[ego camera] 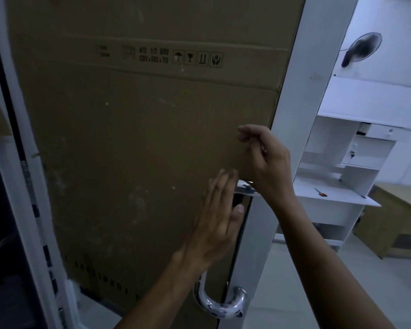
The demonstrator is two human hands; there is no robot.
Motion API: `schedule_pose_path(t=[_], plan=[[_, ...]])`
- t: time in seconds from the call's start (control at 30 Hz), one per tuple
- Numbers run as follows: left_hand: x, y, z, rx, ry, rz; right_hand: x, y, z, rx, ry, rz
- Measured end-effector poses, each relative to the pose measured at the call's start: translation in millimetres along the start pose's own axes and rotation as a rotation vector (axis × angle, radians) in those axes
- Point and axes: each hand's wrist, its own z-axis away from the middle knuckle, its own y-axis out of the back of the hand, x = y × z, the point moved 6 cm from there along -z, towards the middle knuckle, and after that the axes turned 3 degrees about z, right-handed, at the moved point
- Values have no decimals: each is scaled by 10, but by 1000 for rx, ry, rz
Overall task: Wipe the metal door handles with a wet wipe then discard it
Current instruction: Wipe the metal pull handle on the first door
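Left hand: my left hand (217,217) lies flat against the door, fingers straight and pressed close together, thumb out toward the door's edge; it holds nothing.
Right hand: my right hand (262,157) hangs above and to the right of the left, fingers loosely curled and pointing left. Whether anything is pinched between them I cannot tell (no wipe shows itself to me in this dim light).
Door handle: the chrome door handle (220,305) curves out low on the door; only its lower bend shows, since my left wrist and forearm cover the upper run. Neither hand grips it.
Upper fitting: a small bright metal plate (246,187) peeks out between the two hands, just under the right palm and beside the left fingertips.
Door: a white-framed door (292,96), its pane backed by brown cardboard (140,138) printed with handling symbols.
Room beyond: a white desk unit (337,193) with an orange-handled screwdriver (320,192) lying on it, and a wall fan (363,49) higher up.
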Motion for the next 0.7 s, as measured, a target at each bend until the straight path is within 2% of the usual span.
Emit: schedule_pose_path(t=[0.2, 0.33, 0.4, 0.43, 0.5, 0.57, 0.63, 0.7], plan=[[383, -79, -261, -113, -201, -267, 82, 225, 28, 158, -157, -384], [282, 67, -361, -112, -74, -275, 187, 548, 87, 296, -214, -524], [178, 147, -368, -122, 0, -145, 233, 640, 139, 297, -226, -529], [103, 178, -339, -130, 69, -2, 252, 661, 164, 283, -227, -526], [-86, 233, -237, -110, 282, 308, 288, 684, 213, 259, -231, -521], [-226, 235, -105, -16, 468, 547, 327, 705, 262, 248, -244, -517], [-290, 212, -34, 66, 523, 619, 356, 710, 297, 240, -256, -507], [-264, 191, -61, 64, 476, 546, 387, 719, 325, 241, -268, -478]])
